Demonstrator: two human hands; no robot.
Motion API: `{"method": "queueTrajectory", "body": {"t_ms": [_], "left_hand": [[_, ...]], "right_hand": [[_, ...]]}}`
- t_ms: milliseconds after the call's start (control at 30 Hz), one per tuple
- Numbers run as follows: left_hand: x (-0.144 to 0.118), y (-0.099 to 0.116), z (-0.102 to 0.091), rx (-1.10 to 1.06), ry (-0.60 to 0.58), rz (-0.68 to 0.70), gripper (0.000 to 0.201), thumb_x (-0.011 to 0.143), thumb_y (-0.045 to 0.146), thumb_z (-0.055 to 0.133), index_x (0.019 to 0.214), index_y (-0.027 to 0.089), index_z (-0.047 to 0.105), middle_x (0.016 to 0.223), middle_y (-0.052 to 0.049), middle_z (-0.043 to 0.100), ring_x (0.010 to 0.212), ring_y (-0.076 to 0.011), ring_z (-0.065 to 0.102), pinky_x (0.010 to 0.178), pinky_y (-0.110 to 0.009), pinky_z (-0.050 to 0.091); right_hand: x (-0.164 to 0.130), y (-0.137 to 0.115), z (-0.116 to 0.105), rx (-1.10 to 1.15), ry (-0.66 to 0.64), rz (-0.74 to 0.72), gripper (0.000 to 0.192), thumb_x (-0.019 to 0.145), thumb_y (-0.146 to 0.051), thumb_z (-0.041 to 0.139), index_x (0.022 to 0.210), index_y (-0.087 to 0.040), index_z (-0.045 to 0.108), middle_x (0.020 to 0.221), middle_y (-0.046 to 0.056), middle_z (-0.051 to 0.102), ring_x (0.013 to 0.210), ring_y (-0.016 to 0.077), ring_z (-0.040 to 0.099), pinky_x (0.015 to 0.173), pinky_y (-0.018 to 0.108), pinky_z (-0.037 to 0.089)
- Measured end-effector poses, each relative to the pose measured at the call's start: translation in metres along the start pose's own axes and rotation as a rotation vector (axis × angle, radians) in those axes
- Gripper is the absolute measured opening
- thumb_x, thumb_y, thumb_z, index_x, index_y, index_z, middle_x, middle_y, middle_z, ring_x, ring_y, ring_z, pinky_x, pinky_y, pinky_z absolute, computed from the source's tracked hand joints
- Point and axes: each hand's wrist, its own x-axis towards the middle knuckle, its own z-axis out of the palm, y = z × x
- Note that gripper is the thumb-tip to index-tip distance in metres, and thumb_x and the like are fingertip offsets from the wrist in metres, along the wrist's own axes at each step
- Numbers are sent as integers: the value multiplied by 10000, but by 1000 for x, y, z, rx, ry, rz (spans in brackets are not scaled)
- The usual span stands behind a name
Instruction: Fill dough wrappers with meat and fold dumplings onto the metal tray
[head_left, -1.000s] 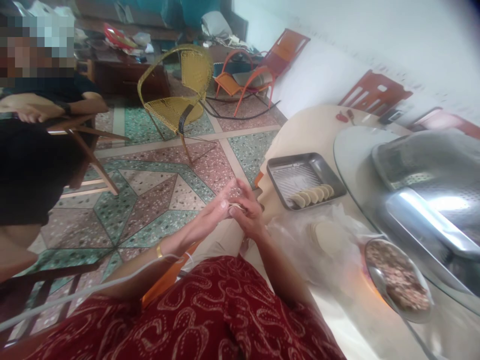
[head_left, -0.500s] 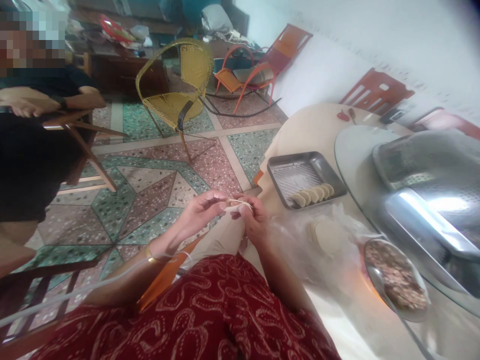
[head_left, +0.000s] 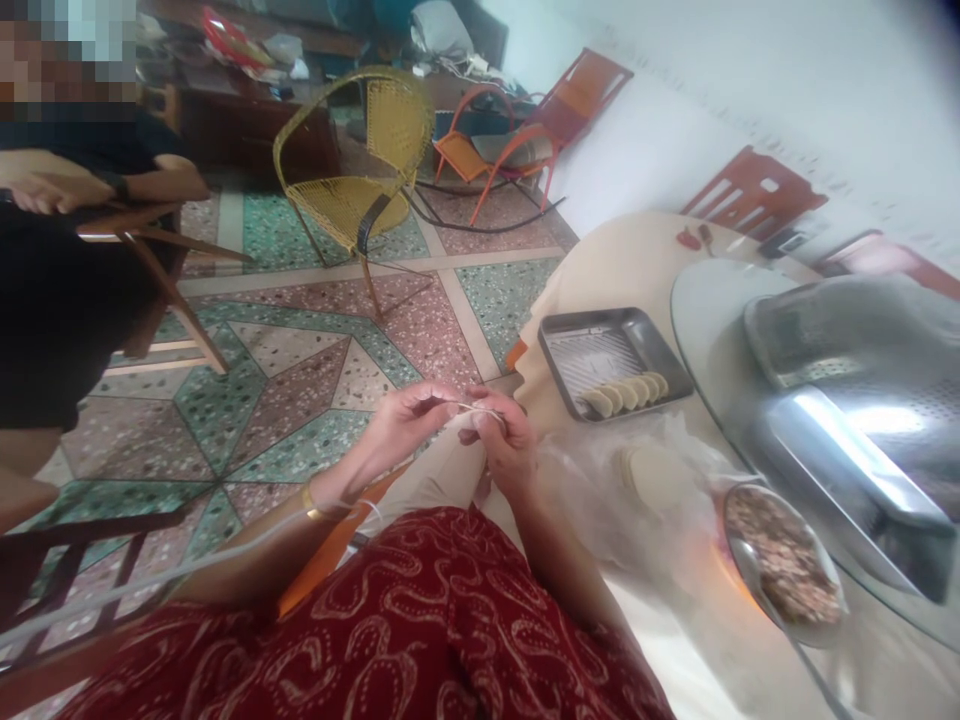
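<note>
Over my lap, my left hand (head_left: 412,420) and my right hand (head_left: 508,432) pinch the two ends of a dumpling (head_left: 475,408), whose pale wrapper edge shows as a thin line between the fingers. Most of it is hidden by my fingertips. On the table to the right, a metal tray (head_left: 562,365) bears a row of several folded dumplings (head_left: 626,394). Nearer me, a stack of round wrappers (head_left: 654,474) lies on a clear plastic bag (head_left: 577,490). Beside it stands a bowl of minced filling (head_left: 784,555) with a spoon in it.
A glass turntable (head_left: 705,310) carries large metal pans (head_left: 847,340) on the right. A yellow woven chair (head_left: 345,205) and an orange rocking chair (head_left: 510,150) stand ahead on the tiled floor. At the left sits another person (head_left: 67,270) with arms folded over a wooden chair back.
The dumpling's wrapper has gone from showing a gap with filling to a thin, pressed edge between my fingers. My hands have stayed in almost the same place.
</note>
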Motion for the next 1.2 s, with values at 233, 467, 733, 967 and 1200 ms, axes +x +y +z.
{"method": "queueTrajectory", "body": {"t_ms": [233, 467, 733, 967, 1200], "left_hand": [[-3, 2, -5, 78, 11, 53, 200, 880, 375, 666, 883, 176, 694, 856, -27, 704, 800, -133, 643, 756, -237, 504], [0, 4, -7, 130, 26, 58, 172, 884, 332, 638, 849, 164, 662, 778, -11, 650, 677, -102, 574, 637, -212, 463], [-1, 23, -11, 219, -74, 131, 146, 892, 291, 629, 819, 169, 664, 791, -20, 663, 723, -119, 599, 676, -229, 466], [-2, 28, -14, 290, -74, 226, 128, 906, 266, 623, 875, 197, 727, 871, -29, 699, 790, -131, 631, 779, -263, 491], [-1, 30, -15, 316, -128, 250, 156, 930, 279, 607, 964, 238, 753, 960, -35, 703, 846, -136, 647, 823, -270, 504]], "right_hand": [[1, 1, 0, -10, -31, 43, 236, 854, -453, 635, 901, -221, 640, 925, 44, 727, 636, 116, 668, 554, 242, 572], [0, 1, -2, -108, -161, -56, 123, 874, -359, 629, 869, -235, 633, 1057, 67, 697, 803, 161, 711, 633, 288, 591], [4, -8, -2, -206, -256, -182, 44, 899, -264, 580, 878, -251, 616, 744, 29, 672, 1153, 226, 637, 817, 361, 570], [0, -5, 1, -155, -188, -127, 97, 863, -296, 634, 923, -239, 584, 1131, 72, 667, 862, 157, 709, 640, 265, 582], [-3, -2, 4, -14, -137, -55, 226, 847, -331, 672, 989, -263, 510, 1150, 30, 673, 573, 65, 663, 548, 212, 571]]}}
